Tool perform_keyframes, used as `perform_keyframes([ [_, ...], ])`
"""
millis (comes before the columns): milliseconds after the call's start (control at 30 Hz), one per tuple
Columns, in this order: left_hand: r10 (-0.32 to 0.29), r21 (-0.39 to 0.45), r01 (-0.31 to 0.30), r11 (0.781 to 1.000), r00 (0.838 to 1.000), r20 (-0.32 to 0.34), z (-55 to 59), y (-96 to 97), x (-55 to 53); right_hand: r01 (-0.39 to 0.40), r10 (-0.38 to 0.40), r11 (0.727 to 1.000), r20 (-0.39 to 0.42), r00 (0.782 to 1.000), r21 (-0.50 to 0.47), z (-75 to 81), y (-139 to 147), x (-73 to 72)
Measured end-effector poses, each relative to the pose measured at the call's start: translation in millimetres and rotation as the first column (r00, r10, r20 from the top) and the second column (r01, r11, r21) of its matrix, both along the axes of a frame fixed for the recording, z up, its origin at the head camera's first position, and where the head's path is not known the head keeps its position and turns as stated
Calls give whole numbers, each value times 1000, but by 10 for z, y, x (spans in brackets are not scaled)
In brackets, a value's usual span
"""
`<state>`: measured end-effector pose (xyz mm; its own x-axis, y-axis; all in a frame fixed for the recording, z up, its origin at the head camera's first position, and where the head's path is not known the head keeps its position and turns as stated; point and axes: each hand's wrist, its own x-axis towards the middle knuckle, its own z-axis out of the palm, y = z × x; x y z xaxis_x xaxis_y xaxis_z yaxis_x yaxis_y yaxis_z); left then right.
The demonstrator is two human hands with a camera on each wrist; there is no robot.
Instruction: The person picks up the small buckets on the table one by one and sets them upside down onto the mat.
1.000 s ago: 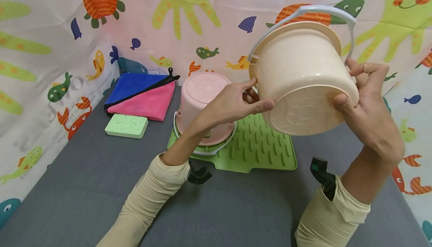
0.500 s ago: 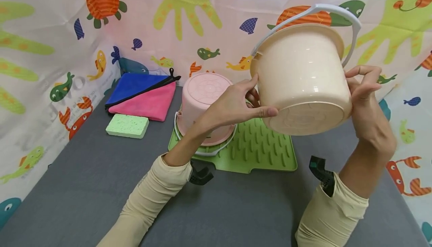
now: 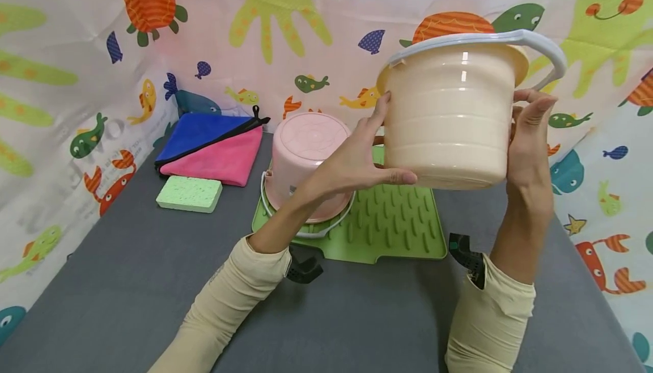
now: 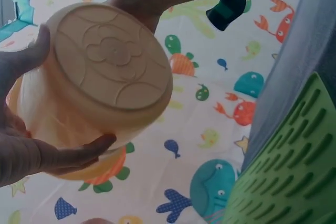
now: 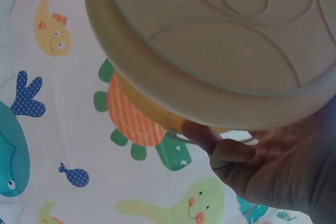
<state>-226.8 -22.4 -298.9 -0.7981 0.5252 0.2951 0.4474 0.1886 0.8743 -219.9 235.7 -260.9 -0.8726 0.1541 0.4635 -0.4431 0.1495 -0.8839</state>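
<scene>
A cream bucket (image 3: 449, 118) with a pale blue-grey handle (image 3: 546, 50) is held up in the air between both hands, almost upright. My left hand (image 3: 357, 160) grips its left side, the thumb low on the near wall and the fingers spread up the side. On the opposite side my right hand (image 3: 530, 135) holds the wall below the rim, its fingers partly hidden behind the bucket. The left wrist view shows the flower relief on the bucket's base (image 4: 113, 59). In the right wrist view the same base (image 5: 241, 40) fills the top, above the curled right fingers (image 5: 231, 153).
A pink bucket (image 3: 311, 140) stands upside down on a green ribbed mat (image 3: 398, 225), its handle lying on the mat. To its left are a blue and pink cloth (image 3: 214, 152) and a pale green sponge (image 3: 189, 194). A sea-animal curtain (image 3: 285, 44) hangs behind.
The bucket has tipped more upright, so its base has turned out of the head view. Its handle has swung down to the rim. My right hand has moved left and turned along the wall.
</scene>
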Motion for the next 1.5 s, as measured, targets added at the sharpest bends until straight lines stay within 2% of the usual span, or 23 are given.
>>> perform_keyframes([
  [167,-34,154,27,988,998,45,-53,61,-12,130,-122,983,-70,990,128,-2,-109,-15],
  [333,-29,230,-2,973,991,131,-40,73,14,157,-147,970,-70,987,183,28,-92,51],
  [433,-47,262,-5,965,980,195,-25,46,38,143,-127,967,-87,988,210,52,-38,141],
  [467,-61,277,-6,961,970,234,-24,32,51,134,-112,966,-106,988,221,56,-16,169],
  [567,-105,324,-4,946,943,316,-22,11,79,49,-14,973,-152,988,227,69,62,262],
  [600,-117,340,-3,940,935,334,-23,9,80,24,18,966,-160,987,257,73,92,291],
  [667,-141,361,4,932,925,353,-29,5,75,-44,99,939,-146,984,340,81,156,345],
  [733,-151,355,18,935,924,351,-37,2,55,-114,174,894,-103,979,433,94,214,384],
  [800,-156,327,36,944,924,348,-42,0,33,-140,214,820,-70,974,555,105,266,407],
  [900,-158,259,67,964,923,352,-34,-15,14,-194,253,750,-4,967,632,117,322,412],
  [967,-145,195,83,977,932,333,-17,-24,9,-219,268,723,26,963,655,120,351,407],
  [1067,-108,87,87,992,956,272,6,-38,6,-235,282,704,40,958,671,121,381,394],
  [1167,-50,0,51,999,981,189,14,-39,9,-218,284,700,15,959,680,125,393,381],
  [1267,-1,-17,3,1000,992,125,3,-26,17,-226,284,731,14,959,645,131,384,363],
  [1400,62,22,-64,998,997,55,-24,-1,27,-247,263,780,58,963,575,129,373,344],
  [1500,117,45,-117,992,993,-1,-32,16,31,-232,236,792,68,969,565,125,380,340],
])
